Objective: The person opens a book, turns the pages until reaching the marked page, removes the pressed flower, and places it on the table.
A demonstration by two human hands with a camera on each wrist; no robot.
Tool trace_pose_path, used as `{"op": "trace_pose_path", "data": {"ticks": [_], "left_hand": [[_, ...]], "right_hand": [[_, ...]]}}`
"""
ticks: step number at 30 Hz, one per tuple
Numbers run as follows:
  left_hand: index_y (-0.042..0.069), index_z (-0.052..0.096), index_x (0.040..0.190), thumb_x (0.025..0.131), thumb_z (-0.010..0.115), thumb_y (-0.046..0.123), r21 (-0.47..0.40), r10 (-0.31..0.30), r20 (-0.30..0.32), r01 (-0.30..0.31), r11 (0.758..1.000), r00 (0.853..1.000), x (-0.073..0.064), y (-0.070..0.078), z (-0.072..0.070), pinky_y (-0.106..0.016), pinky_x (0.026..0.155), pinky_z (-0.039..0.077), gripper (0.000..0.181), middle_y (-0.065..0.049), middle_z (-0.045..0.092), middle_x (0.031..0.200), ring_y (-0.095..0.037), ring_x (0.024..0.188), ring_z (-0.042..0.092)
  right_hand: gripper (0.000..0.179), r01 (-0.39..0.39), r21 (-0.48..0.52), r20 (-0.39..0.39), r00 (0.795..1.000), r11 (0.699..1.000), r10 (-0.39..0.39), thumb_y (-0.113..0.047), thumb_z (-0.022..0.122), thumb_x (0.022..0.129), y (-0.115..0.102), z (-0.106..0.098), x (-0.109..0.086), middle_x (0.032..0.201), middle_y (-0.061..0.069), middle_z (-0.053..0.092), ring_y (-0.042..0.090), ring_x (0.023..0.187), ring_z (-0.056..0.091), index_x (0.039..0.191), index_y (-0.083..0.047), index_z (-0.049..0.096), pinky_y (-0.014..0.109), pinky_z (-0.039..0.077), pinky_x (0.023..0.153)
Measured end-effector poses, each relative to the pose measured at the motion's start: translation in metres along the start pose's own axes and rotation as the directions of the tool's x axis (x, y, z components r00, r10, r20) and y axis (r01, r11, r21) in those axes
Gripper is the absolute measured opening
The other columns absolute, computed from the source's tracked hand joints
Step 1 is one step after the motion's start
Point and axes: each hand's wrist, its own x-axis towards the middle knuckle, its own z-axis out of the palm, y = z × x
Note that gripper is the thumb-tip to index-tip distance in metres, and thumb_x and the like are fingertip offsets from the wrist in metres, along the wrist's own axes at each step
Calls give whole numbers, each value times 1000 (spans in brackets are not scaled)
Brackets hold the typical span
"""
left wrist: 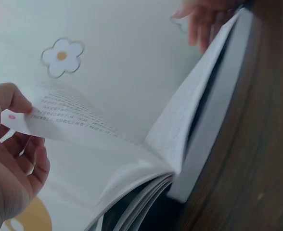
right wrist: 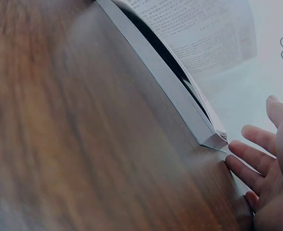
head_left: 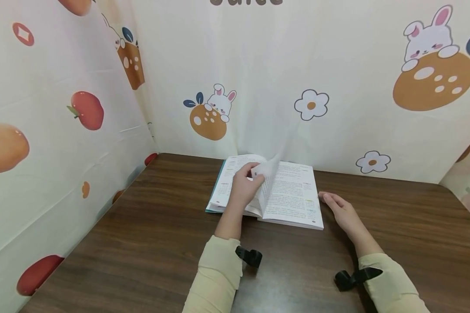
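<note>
An open book [head_left: 293, 195] with printed pages and a teal cover edge lies on the brown table near the back wall. My left hand [head_left: 246, 184] is over its left half, pinching the corner of a raised page [head_left: 269, 174] between thumb and fingers. In the left wrist view that page [left wrist: 79, 115] curves up from the spine, held by the left hand [left wrist: 16, 154]. Beside the book's right edge, my right hand [head_left: 342, 211] rests with relaxed fingers. The right wrist view has the right hand's fingertips [right wrist: 237, 149] close to the book's corner; whether they touch it I cannot tell.
The wooden table [head_left: 160, 243] runs up to a pale printed curtain [head_left: 266, 87] at the back, with another curtain side [head_left: 43, 152] along the left. Black straps with small devices [head_left: 252, 256] sit on both sleeved wrists.
</note>
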Motion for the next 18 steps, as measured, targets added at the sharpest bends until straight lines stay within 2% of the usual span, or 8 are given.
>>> {"op": "trace_pose_path", "data": {"ticks": [3,5,11,13,18], "left_hand": [[9,67,102,84,63,20,-45,-38,-48,36,998,998,4,-3,-10,-25,64,41,22,-3,63,88,-14,75,51],[7,69,97,84,66,27,-59,-51,-81,46,997,995,6,-5,-16,-27,67,42,23,-2,63,88,-14,76,52],[4,69,85,85,66,34,-36,-85,-144,80,996,986,9,-13,-37,-27,68,39,31,-2,59,78,-15,76,49],[4,69,85,84,67,36,-18,-124,-146,123,992,981,10,-18,-46,-27,68,38,32,-3,56,77,-15,76,48],[6,69,92,85,67,32,23,-215,-111,219,975,970,9,-30,-68,-31,74,39,27,-5,59,88,-19,84,49]], "right_hand": [[68,-1,-4,0,1000,1000,1,-55,33,95,-1,0,0,140,22,38,40,133,23,135,0,42,59,15,102],[68,-2,-2,1,1000,1000,2,-54,34,95,-2,-1,0,140,22,38,40,133,23,135,0,43,59,15,102],[67,-11,-8,-1,1000,1000,11,-53,33,95,-3,-1,-1,140,21,38,39,133,23,135,0,43,59,16,102],[67,-11,-10,0,1000,1000,11,-53,33,95,-3,-1,0,140,22,37,40,133,23,135,0,43,59,16,102],[68,-9,-18,3,1000,1000,9,-55,33,95,-2,0,0,141,22,37,41,133,23,135,-1,43,60,15,101]]}}
